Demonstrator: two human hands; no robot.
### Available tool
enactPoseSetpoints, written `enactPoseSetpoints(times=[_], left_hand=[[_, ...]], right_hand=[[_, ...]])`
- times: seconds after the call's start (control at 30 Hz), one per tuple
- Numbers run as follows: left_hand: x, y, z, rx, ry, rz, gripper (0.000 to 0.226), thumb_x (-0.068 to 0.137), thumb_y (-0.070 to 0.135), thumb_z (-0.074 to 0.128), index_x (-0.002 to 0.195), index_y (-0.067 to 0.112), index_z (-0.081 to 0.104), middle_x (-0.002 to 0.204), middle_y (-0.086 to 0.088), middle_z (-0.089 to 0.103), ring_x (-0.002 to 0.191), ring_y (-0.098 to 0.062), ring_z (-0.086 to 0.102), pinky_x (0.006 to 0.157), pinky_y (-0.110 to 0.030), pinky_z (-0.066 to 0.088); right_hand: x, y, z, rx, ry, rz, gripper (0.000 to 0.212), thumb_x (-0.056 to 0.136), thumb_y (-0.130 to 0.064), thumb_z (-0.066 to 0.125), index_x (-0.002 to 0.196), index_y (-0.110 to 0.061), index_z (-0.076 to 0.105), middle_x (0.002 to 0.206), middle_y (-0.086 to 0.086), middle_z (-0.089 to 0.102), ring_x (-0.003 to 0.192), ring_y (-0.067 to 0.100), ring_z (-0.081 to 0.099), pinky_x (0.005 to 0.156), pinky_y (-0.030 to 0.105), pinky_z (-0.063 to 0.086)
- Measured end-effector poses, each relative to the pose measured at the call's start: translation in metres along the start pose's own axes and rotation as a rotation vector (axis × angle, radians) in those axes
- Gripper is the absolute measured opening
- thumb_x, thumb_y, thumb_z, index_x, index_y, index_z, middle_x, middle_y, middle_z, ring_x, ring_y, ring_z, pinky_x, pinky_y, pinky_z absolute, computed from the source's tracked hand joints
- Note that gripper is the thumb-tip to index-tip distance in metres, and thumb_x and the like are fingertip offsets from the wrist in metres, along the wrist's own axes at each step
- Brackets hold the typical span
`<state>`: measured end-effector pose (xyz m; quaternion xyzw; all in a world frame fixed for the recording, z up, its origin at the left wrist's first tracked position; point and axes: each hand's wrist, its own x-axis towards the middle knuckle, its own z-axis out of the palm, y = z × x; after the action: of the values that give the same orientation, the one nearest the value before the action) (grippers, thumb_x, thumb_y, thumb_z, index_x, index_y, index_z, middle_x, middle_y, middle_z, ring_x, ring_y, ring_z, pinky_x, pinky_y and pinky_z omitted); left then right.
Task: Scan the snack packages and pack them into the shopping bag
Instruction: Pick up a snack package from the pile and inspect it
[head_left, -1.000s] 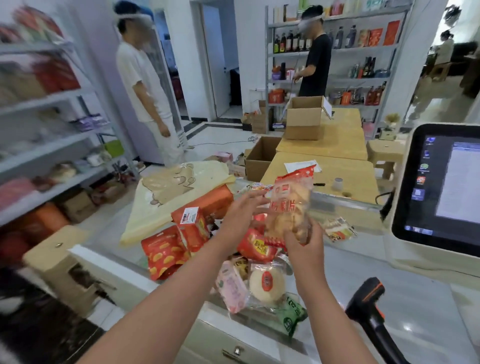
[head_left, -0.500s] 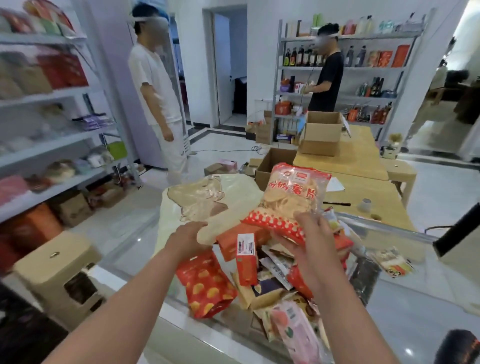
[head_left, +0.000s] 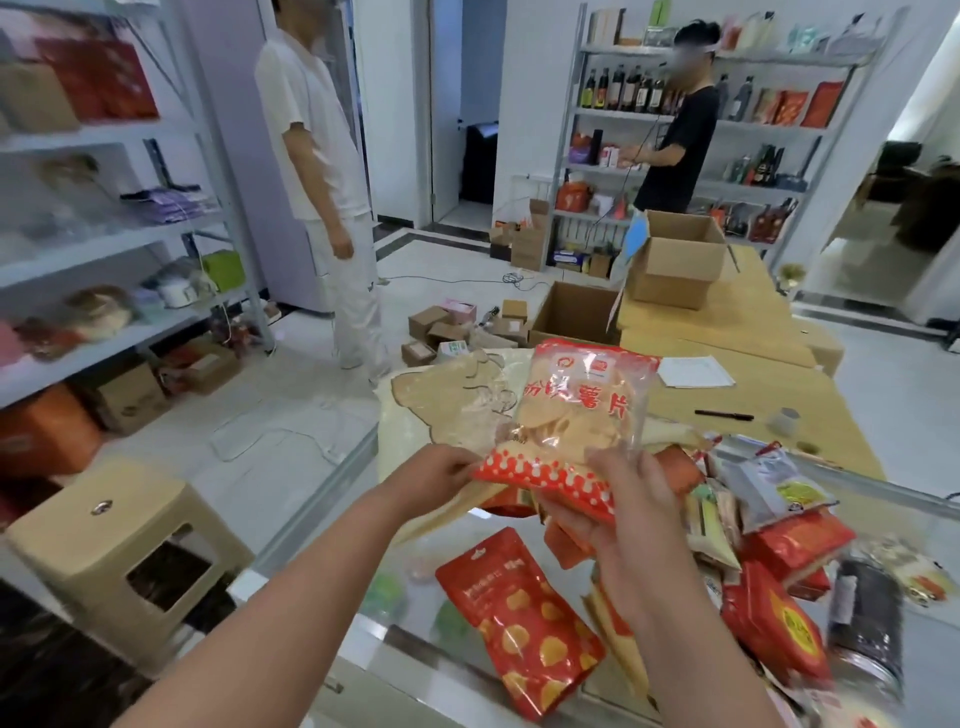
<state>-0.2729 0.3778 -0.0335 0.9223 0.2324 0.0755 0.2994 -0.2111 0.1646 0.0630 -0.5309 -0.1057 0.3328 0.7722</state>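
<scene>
Now chip bag (head_left: 576, 415) upright (long axis vertical), right hand (head_left: 621, 499) gripping bottom.

The chip bag (head_left: 576, 415) at the centre of the frame is clear in the middle, showing pale yellow chips, with a red top band, red lettering and a red bottom band dotted white. Behind it the shopping bag (head_left: 441, 395) is cream with a tan cartoon outline. At lower centre a red pouch (head_left: 519, 623) carries yellow chip pictures. At lower right lie a red packet with a yellow round mark (head_left: 774, 629), a grey-white packet with a yellow-green patch (head_left: 779, 483) and a dark brown jar (head_left: 862, 613). The stool (head_left: 109, 551) at lower left is beige. The tabletop (head_left: 769, 410) at right is light wood.
</scene>
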Motion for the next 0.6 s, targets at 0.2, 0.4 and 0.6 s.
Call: enactPoseSetpoints(times=[0.2, 0.4, 0.6], left_hand=[[0.01, -0.003, -0.029, -0.245, 0.117, -0.128, 0.028, 0.1, 0.027, 0.049, 0.111, 0.014, 0.071, 0.097, 0.001, 0.068, 0.086, -0.016, 0.06, 0.066, -0.017, 0.044], [0.02, 0.013, -0.059, -0.389, 0.416, -0.116, 0.041, 0.1, 0.036, 0.046, 0.079, 0.006, 0.064, 0.076, 0.0, 0.056, 0.072, -0.017, 0.05, 0.065, -0.027, 0.039], [0.004, 0.041, -0.077, -0.399, 0.395, 0.049, 0.03, 0.1, 0.035, 0.047, 0.122, 0.028, 0.066, 0.105, 0.027, 0.059, 0.109, 0.009, 0.045, 0.075, -0.02, 0.046]], right_hand=[[-0.009, 0.022, 0.015, -0.055, -0.012, 0.073, 0.025, 0.091, -0.012, 0.058, 0.113, -0.022, 0.054, 0.101, 0.003, 0.066, 0.074, 0.014, 0.072, 0.075, 0.044, 0.059], [-0.014, 0.055, 0.022, -0.153, -0.018, 0.232, 0.03, 0.089, -0.014, 0.057, 0.117, -0.019, 0.05, 0.102, 0.007, 0.064, 0.084, 0.021, 0.068, 0.077, 0.048, 0.058], [0.001, 0.071, 0.043, -0.09, 0.001, 0.317, 0.035, 0.091, -0.018, 0.055, 0.124, -0.016, 0.046, 0.099, 0.009, 0.063, 0.082, 0.023, 0.066, 0.076, 0.042, 0.058]])
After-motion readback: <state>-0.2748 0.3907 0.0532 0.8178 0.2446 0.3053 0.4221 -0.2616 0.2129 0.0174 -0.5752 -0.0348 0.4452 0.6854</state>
